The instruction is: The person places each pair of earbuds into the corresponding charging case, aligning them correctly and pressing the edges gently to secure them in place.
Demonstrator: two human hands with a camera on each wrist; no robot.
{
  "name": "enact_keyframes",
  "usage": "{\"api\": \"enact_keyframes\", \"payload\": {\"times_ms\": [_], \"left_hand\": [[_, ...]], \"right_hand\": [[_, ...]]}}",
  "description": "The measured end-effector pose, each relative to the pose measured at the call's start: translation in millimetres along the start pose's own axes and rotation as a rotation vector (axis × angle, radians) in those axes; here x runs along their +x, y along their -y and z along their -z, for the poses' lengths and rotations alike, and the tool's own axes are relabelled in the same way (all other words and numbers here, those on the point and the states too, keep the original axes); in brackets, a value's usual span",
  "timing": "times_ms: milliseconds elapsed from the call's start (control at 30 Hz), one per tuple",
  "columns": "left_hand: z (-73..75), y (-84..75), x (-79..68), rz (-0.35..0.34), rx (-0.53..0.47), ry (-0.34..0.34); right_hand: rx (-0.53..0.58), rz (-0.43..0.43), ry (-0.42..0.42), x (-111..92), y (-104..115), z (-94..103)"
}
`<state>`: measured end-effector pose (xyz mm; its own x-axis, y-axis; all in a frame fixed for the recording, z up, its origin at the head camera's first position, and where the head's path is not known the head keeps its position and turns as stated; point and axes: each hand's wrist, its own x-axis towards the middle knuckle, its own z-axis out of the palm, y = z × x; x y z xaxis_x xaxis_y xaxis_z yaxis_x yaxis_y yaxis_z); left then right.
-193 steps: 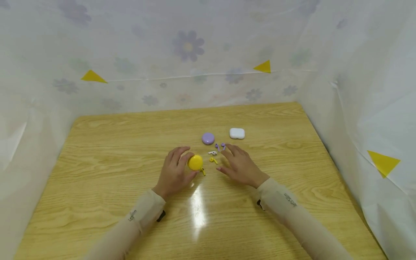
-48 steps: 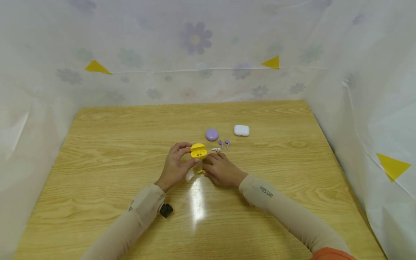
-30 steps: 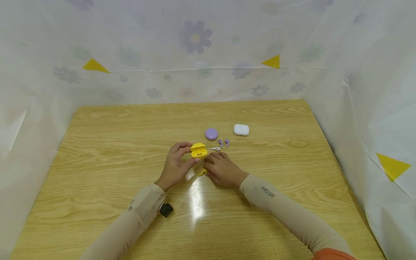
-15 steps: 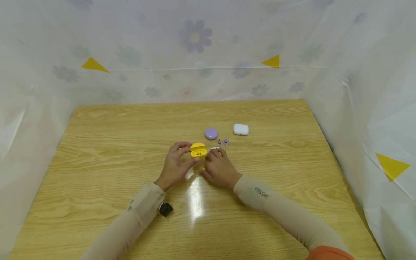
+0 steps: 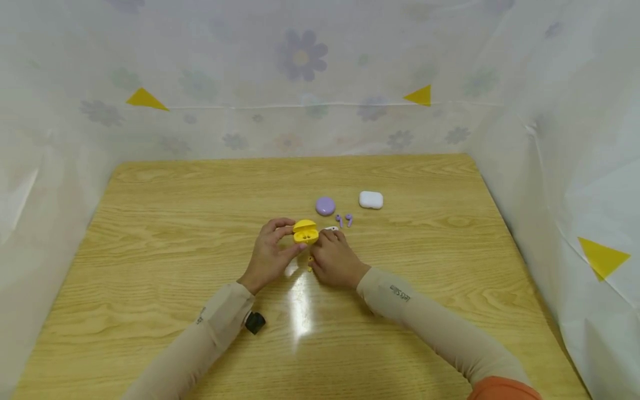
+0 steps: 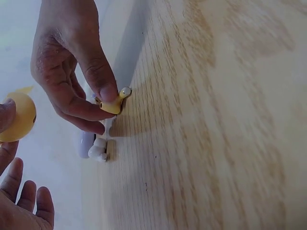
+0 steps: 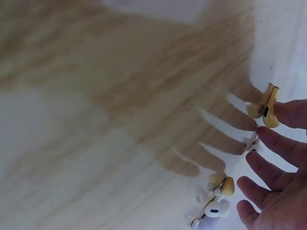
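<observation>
My left hand grips a round yellow earbud case, its lid raised and the two wells inside bare, held above the table. Low over the wood, my right hand has thumb and index fingertip at the head of a yellow earbud, pinching it beside the case; its stem shows past the fingers in the head view. Under the curled lower fingers of the right hand lies a second yellow earbud, hidden in the head view. A white earbud rests close to it.
Beyond the hands lie a round purple case, a pair of purple earbuds and a white case, both cases closed. The wooden table is bordered at the back and sides by pale sheeting with yellow triangles.
Since the earliest frame, the yellow case has been opened in my left hand and the right hand has come in to the yellow earbud. Over the last second the earbud's stem has turned in the right fingers.
</observation>
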<state>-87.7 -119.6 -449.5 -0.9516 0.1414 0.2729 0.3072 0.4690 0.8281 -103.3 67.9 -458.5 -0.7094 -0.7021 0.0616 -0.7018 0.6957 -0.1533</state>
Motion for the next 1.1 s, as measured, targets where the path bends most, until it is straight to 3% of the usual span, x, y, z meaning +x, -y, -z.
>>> {"api": "enact_keyframes", "payload": {"times_ms": [267, 567, 767, 933, 1100], "left_hand": [[-0.2, -0.4, -1.0, 0.013, -0.009, 0.004], [0.3, 0.6, -1.1, -0.002, -0.006, -0.003], [-0.6, -1.5, -0.9, -0.007, -0.013, 0.001], [-1.0, -2.7, -0.6, 0.011, -0.011, 0.011], [-0.7, -3.4, 0.2, 0.027, -0.006, 0.017]], "right_hand": [[0.067, 0.022, -0.011, -0.2, -0.2, -3.4], [0.073, 0.014, -0.056, -4.8, -8.8, 3.5], [0.053, 0.012, -0.031, -8.7, -13.2, 4.9], [0.039, 0.035, -0.146, -10.4, -16.1, 9.6], [-0.009, 0.029, -0.263, -8.6, -23.5, 31.7]]}}
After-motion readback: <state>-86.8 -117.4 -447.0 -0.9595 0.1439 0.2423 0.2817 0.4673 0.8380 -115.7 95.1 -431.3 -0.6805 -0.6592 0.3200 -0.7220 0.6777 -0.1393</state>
